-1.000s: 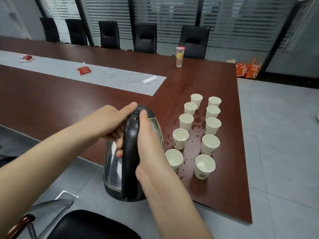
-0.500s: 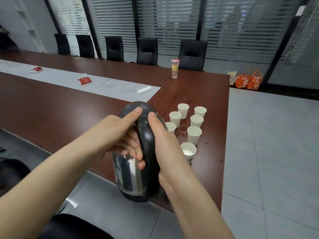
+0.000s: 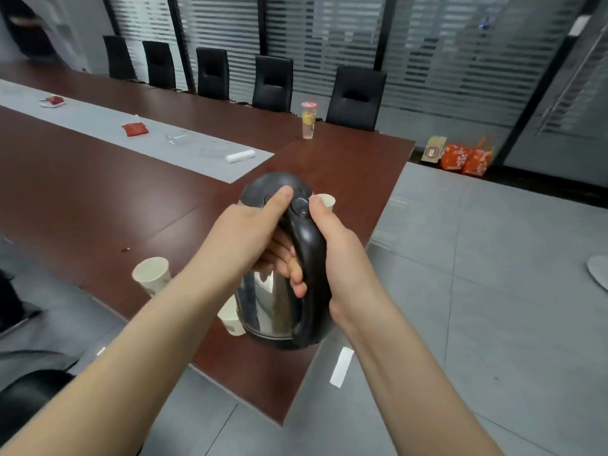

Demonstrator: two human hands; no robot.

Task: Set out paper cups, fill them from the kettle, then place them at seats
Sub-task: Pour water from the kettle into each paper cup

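A steel kettle (image 3: 263, 301) with a black lid and black handle hangs over the near corner of the dark wooden table (image 3: 82, 199). My right hand (image 3: 339, 248) grips the handle from the right. My left hand (image 3: 246, 238) holds the kettle from the left, thumb lying on the lid and fingers curled in beside the handle. One white paper cup (image 3: 152, 278) stands by the table's near edge on the left. A second cup (image 3: 229, 315) shows partly under the kettle's left side. The rim of a third cup (image 3: 326, 201) peeks out behind the lid; other cups are hidden.
Black chairs (image 3: 357, 97) line the far side. A clear drink cup with a straw (image 3: 308, 120) stands at the far end. A grey runner (image 3: 184, 143) carries red packets and a white roll. Orange bags (image 3: 467, 159) sit on the floor at right. A black chair seat (image 3: 26, 399) is at bottom left.
The view has swung, so the kettle now covers most of the cup cluster. A cup by the near left edge has come into view. Both hands keep their hold on the kettle.
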